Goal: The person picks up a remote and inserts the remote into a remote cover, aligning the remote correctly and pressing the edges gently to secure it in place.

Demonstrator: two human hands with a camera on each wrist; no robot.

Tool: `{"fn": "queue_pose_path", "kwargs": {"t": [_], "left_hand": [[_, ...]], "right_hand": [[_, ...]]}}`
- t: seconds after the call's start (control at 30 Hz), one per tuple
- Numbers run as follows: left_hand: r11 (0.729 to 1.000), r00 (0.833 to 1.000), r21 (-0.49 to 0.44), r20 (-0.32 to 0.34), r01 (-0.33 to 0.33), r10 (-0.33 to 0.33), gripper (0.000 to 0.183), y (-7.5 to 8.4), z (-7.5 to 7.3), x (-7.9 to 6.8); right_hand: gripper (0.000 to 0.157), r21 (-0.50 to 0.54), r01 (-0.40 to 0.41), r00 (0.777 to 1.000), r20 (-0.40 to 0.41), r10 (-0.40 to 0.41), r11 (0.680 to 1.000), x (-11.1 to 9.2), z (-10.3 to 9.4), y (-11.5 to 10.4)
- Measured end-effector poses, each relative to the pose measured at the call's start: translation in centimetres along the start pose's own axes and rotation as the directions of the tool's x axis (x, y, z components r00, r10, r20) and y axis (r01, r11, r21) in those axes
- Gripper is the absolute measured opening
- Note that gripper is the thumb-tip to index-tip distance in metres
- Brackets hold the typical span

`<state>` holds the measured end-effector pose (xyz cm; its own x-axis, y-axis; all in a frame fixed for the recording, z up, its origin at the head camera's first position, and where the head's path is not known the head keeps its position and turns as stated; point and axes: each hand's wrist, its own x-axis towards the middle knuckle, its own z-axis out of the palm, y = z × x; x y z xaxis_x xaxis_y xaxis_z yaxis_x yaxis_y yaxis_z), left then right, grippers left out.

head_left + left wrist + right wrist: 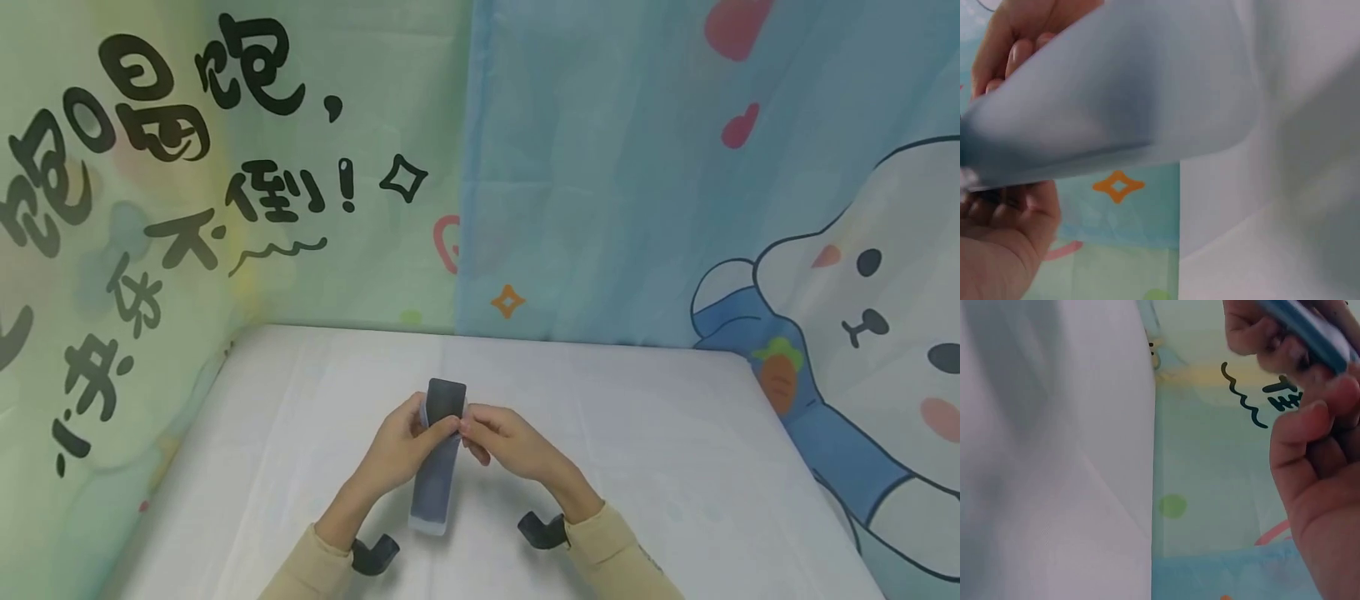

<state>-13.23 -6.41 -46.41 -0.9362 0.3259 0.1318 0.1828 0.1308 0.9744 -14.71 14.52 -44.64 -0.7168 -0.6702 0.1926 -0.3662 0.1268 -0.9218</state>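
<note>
A long, narrow translucent case (432,492) with a dark upper section (447,396) is held above the table. My left hand (401,446) grips it from the left, thumb across its front and fingers behind. My right hand (513,442) pinches its right edge between thumb and fingertip, close beside the left thumb. In the left wrist view the case's frosted end (1204,94) fills the upper middle, a dark shape showing through. The right wrist view catches a narrow bluish edge of the case (1313,334), with the right thumb and fingertip meeting near it.
A white-covered table (637,433) lies under both hands. Behind and beside it hang printed curtains (585,167), with dark lettering at left and a cartoon animal (870,275) at right. Black curved wrist mounts (375,556) stick out at both sleeves.
</note>
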Motion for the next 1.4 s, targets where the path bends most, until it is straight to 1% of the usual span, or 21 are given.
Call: {"fn": "queue_pose_path", "kwargs": {"t": [0.1, 0.13, 0.2, 0.3, 0.37, 0.43, 0.53, 0.6, 0.7, 0.77, 0.83, 0.9, 0.97, 1.0, 1.03, 1.1, 1.17, 1.23, 1.27, 1.33, 1.4], "left_hand": [[1.0, 0.999, -0.001, 0.022, -0.027, 0.027, 0.031, -0.1, -0.1, -0.1], [0.999, 0.999, -0.007, 0.031, -0.036, 0.036, 0.03, -0.1, -0.2, -0.2], [0.999, 0.998, -0.015, 0.051, -0.046, 0.046, 0.028, 0.0, -0.3, -0.3], [0.998, 0.995, -0.033, 0.091, -0.047, 0.05, 0.028, 0.1, -0.3, -0.5], [0.998, 0.993, -0.032, 0.107, -0.047, 0.05, 0.027, 0.2, -0.2, -0.6], [0.999, 0.992, -0.027, 0.118, -0.046, 0.048, 0.028, 0.2, -0.2, -0.7], [0.999, 0.991, -0.004, 0.125, -0.036, 0.036, 0.028, 0.1, -0.2, -0.8], [1.0, 0.989, -0.001, 0.144, -0.031, 0.031, 0.029, 0.1, -0.2, -0.8], [0.999, 0.983, -0.014, 0.182, -0.034, 0.036, 0.032, 0.2, -0.3, -0.9], [0.999, 0.979, -0.029, 0.201, -0.036, 0.041, 0.034, 0.2, -0.3, -1.0], [0.999, 0.976, -0.04, 0.214, -0.036, 0.044, 0.037, 0.3, -0.3, -1.0], [0.998, 0.975, -0.046, 0.218, -0.035, 0.044, 0.039, 0.3, -0.4, -1.0], [0.998, 0.975, -0.037, 0.216, -0.041, 0.049, 0.04, 0.3, -0.4, -1.0], [0.998, 0.975, -0.032, 0.215, -0.047, 0.053, 0.04, 0.2, -0.4, -0.9], [0.998, 0.976, -0.027, 0.213, -0.052, 0.057, 0.04, 0.2, -0.4, -0.8], [0.998, 0.976, -0.016, 0.211, -0.061, 0.063, 0.04, 0.0, -0.3, -0.6], [0.998, 0.976, 0.001, 0.21, -0.062, 0.061, 0.039, -0.2, -0.2, -0.4], [0.997, 0.974, 0.03, 0.22, -0.065, 0.057, 0.038, -0.5, -0.2, -0.2], [0.997, 0.972, 0.041, 0.23, -0.068, 0.057, 0.037, -0.6, -0.2, -0.2], [0.994, 0.966, 0.067, 0.252, -0.083, 0.064, 0.034, -0.7, -0.2, -0.1], [0.991, 0.955, 0.076, 0.286, -0.106, 0.08, 0.031, -0.8, -0.3, 0.0]], "right_hand": [[0.027, 0.01, 0.0, 1.0, 0.017, 0.0, 1.0, -0.2, 0.0, 0.1], [0.027, 0.01, -0.001, 1.0, 0.013, 0.001, 1.0, -0.3, 0.0, 0.1], [0.025, -0.012, 0.001, 1.0, -0.022, -0.001, 1.0, -0.4, 0.1, 0.2], [0.02, -0.119, 0.001, 0.993, -0.114, -0.015, 0.993, -0.6, 0.1, 0.2], [0.019, -0.211, -0.006, 0.984, -0.175, -0.031, 0.977, -0.6, 0.1, 0.0], [0.023, -0.298, -0.014, 0.975, -0.214, -0.053, 0.954, -0.7, 0.0, -0.2], [0.03, -0.401, 0.0, 0.966, -0.236, -0.103, 0.916, -0.7, -0.2, -0.4], [0.032, -0.469, 0.021, 0.961, -0.235, -0.148, 0.883, -0.8, -0.3, -0.6], [0.029, -0.573, 0.061, 0.954, -0.208, -0.217, 0.817, -0.9, -0.3, -0.6], [0.024, -0.639, 0.081, 0.951, -0.179, -0.251, 0.765, -0.9, -0.2, -0.6], [0.02, -0.701, 0.09, 0.952, -0.147, -0.267, 0.708, -0.8, -0.1, -0.6], [0.017, -0.744, 0.087, 0.957, -0.123, -0.264, 0.662, -0.8, 0.0, -0.5], [0.017, -0.772, 0.079, 0.961, -0.11, -0.254, 0.63, -0.7, 0.1, -0.4], [0.018, -0.779, 0.076, 0.962, -0.106, -0.25, 0.622, -0.7, 0.2, -0.4], [0.019, -0.782, 0.072, 0.964, -0.105, -0.244, 0.619, -0.7, 0.2, -0.3], [0.021, -0.77, 0.057, 0.968, -0.113, -0.224, 0.636, -0.6, 0.1, -0.2], [0.022, -0.749, 0.037, 0.973, -0.124, -0.195, 0.662, -0.6, -0.1, 0.0], [0.023, -0.719, 0.011, 0.98, -0.13, -0.15, 0.695, -0.7, -0.4, 0.1], [0.022, -0.701, 0.004, 0.984, -0.125, -0.129, 0.713, -0.7, -0.6, 0.1], [0.02, -0.673, 0.0, 0.991, -0.099, -0.091, 0.74, -0.8, -1.0, -0.1], [0.02, -0.651, 0.005, 0.997, -0.053, -0.053, 0.759, -0.8, -1.4, -0.4]]}}
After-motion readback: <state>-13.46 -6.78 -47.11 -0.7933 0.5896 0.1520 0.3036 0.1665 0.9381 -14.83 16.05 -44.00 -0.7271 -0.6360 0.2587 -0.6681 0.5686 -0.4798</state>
